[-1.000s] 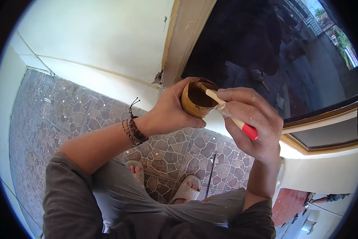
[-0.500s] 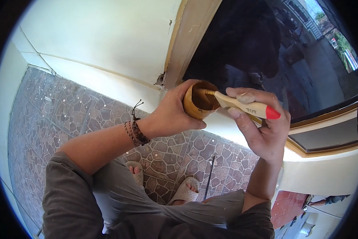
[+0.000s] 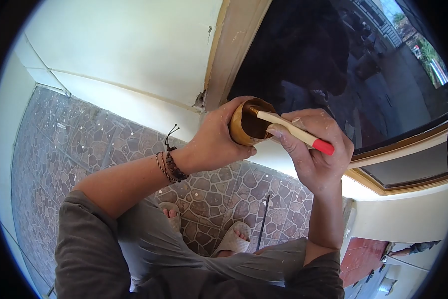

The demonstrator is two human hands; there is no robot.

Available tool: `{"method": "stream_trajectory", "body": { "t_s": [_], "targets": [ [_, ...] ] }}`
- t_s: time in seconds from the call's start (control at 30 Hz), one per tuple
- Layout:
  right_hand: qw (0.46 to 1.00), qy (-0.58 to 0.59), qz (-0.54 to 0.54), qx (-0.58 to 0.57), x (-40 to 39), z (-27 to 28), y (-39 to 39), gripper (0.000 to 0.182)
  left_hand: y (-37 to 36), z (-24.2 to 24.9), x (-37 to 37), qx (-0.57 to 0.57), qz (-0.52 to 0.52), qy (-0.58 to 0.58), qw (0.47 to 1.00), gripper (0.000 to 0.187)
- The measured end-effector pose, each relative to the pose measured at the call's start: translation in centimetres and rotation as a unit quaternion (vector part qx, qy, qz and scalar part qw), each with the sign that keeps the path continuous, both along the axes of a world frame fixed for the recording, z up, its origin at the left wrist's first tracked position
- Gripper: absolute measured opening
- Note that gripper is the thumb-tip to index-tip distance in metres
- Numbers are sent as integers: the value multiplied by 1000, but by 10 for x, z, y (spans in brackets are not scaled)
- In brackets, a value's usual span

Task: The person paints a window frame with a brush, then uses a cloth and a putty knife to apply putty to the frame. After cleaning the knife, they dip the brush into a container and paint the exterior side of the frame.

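Observation:
My left hand (image 3: pixel 216 132) is wrapped round a yellow-brown cup (image 3: pixel 238 124), its open mouth tilted toward the right. Brown colour coats the cup's inside. In my right hand (image 3: pixel 316 139) is a paintbrush (image 3: pixel 296 130) with a pale wooden handle and a red end, pinched between thumb and fingers. The brush's head reaches inside the cup, so its bristles are mostly hidden. Both hands are in front of the lower corner of a wood-framed dark window pane.
The wooden frame (image 3: pixel 241 42) borders the dark glass (image 3: pixel 303 55), beside a cream wall (image 3: pixel 129 45) with a chipped spot near the corner. Stone-patterned tiles (image 3: pixel 119 134) cover the floor, where a thin dark rod (image 3: pixel 264 222) is near my sandals. Another person's arm (image 3: pixel 415 248) shows at far right.
My right hand has shifted slightly left and down, and the paintbrush has rolled so its handle shows its narrow side. The cup stays nearly in place in my left hand.

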State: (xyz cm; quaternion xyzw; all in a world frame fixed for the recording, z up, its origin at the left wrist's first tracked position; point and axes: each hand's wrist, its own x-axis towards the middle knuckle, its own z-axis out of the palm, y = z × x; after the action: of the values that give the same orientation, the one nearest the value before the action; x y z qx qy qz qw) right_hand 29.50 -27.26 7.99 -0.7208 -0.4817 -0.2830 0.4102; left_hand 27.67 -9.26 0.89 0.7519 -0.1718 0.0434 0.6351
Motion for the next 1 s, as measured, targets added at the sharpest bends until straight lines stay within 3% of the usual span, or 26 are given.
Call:
{"method": "stream_trajectory", "body": {
  "t_s": [0.43,0.5,0.6,0.73,0.77,0.83,1.0],
  "targets": [
    [999,-32,-42,0,-4,0,-1,24,2,4,1,-25,-5,39,999,75],
    [991,104,-79,35,-11,4,-3,23,2,2,1,-29,-1,23,999,76],
    [985,157,-20,63,-11,7,-5,21,2,0,2,-32,-2,13,999,77],
    [979,204,18,-3,-14,14,-8,24,3,0,0,-16,-15,25,999,78],
    [979,204,18,-3,-12,15,-10,24,3,1,0,-15,-25,27,999,77],
    [989,99,59,-94,-7,18,-15,34,3,1,-1,-16,-34,28,999,76],
    [989,59,74,-118,-8,12,-17,40,2,-3,-1,-61,-66,43,995,72]
  ]
}}
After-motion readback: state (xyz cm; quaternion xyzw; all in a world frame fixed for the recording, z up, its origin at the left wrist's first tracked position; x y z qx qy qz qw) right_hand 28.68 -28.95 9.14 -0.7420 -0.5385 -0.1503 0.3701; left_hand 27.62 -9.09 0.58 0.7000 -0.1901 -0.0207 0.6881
